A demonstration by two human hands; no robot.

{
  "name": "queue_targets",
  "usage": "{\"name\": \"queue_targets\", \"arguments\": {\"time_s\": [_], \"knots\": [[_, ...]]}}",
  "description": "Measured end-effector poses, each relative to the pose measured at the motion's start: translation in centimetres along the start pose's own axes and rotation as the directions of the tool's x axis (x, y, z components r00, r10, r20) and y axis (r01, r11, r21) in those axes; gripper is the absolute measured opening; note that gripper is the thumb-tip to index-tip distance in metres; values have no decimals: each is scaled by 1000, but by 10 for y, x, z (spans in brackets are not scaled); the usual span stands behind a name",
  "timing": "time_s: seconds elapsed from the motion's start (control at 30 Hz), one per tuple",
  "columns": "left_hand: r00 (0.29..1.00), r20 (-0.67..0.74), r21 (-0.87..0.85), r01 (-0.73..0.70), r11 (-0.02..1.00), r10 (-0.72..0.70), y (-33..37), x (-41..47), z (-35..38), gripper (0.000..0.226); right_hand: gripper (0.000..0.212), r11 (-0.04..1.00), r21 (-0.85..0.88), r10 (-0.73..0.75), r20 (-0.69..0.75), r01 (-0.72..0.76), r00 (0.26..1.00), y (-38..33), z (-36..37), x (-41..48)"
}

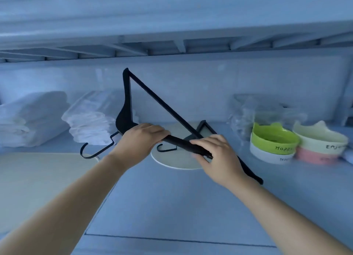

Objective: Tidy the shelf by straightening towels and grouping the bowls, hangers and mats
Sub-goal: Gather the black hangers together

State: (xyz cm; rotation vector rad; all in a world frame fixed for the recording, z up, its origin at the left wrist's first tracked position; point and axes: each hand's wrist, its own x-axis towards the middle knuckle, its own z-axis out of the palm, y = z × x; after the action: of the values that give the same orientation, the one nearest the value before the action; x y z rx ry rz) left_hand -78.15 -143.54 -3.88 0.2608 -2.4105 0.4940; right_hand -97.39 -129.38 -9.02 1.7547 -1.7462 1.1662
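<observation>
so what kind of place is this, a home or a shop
Likely a storage shelf for household goods; home or shop, I cannot tell. Folded white towels and stacked bowls lie under a slatted upper shelf, and the left hand and right hand hold a black hanger.

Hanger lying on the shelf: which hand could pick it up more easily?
Probably the right hand: it is right over the lying hanger, whose arm shows just past that wrist. The left hand grips the held hanger farther left, near its hook. Both hands hold that hanger now.
</observation>
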Motion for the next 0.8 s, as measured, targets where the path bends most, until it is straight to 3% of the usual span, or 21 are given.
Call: {"name": "queue_targets", "arguments": {"time_s": [0.47, 0.63, 0.8], "knots": [[988, 57, -95, -139, 986, 145, 47, 71, 79, 63, 38, 983, -156, 99, 26, -94, 995, 59, -62, -46], [997, 55, -147, -49, 988, 58, 59, 80, 101, 44, 37, 963, -224, 156, 1, -152, 988, 67, -55, -42], [976, 103, -298, 214, 930, -191, 73, 76, 119, 49, 36, 940, -252, 235, -9, -229, 972, 69, -40, -37]]}}
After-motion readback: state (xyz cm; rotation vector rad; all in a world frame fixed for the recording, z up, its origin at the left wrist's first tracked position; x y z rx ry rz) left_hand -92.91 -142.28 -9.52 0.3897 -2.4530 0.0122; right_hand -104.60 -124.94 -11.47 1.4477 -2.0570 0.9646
